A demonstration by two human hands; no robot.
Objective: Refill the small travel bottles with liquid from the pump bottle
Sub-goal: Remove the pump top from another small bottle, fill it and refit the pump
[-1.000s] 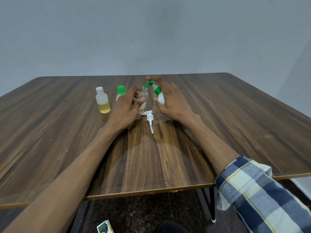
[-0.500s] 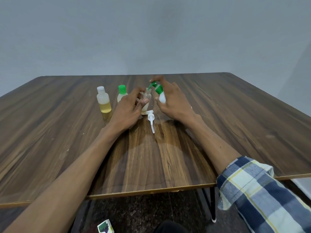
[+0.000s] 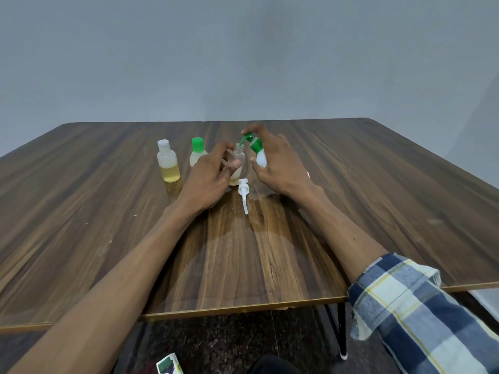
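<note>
Landmark: the clear open bottle (image 3: 237,163), standing upright mid-table (image 3: 378,184).

My left hand (image 3: 208,179) wraps it, thumb and fingers curled round its body; a little pale liquid sits at the bottom. My right hand (image 3: 280,163) grips the white squeeze bottle (image 3: 260,157), tilted so its green flip-top nozzle sits right at the clear bottle's mouth.

The loose white pump head (image 3: 243,194) lies just in front of the clear bottle. Left of it, partly behind my left hand, stands a green-capped bottle (image 3: 197,153); further left a white-capped bottle (image 3: 168,164), part full of yellow liquid.

Handling, as I judge it: all light thin plastic, easily tipped. The clear bottle wants a hold low on the body; the narrow neck leaves little margin. The white bottle looks soft, so squeeze mid-body, gently. Any drips will make things slick.
</note>
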